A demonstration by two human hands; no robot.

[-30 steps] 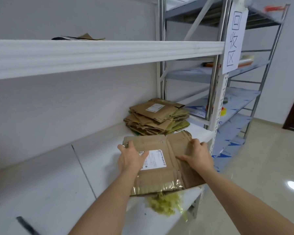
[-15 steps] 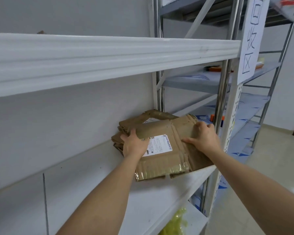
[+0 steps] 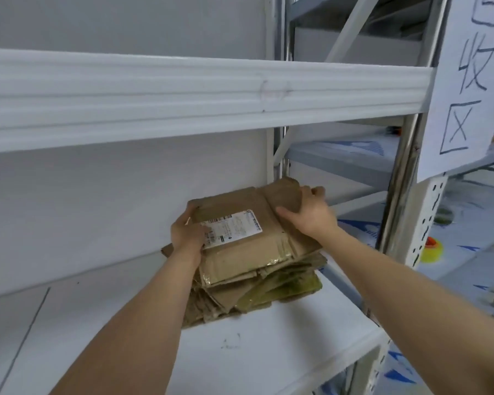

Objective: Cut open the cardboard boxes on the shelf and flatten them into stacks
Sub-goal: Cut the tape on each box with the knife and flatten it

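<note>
Gripping flattened box (image 3: 240,223) | left hand (image 3: 187,235), right hand (image 3: 308,215) clasp edges | atop stack (image 3: 254,292) on shelf (image 3: 268,352)

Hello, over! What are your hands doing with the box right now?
Left hand and right hand both grip flattened box. Box on top of the stack. Nothing in the way.

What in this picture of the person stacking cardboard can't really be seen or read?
- White shipping label on the flattened brown cardboard box, head view: print too small and blurred to read.
- Pile of flattened brown cardboard underneath: its top is hidden by that box.
- Left hand fingertips: behind the box's edge.
- White paper sign: top cut off by the frame.
- Yellow and orange object on the next rack: too blurred to identify.
</note>
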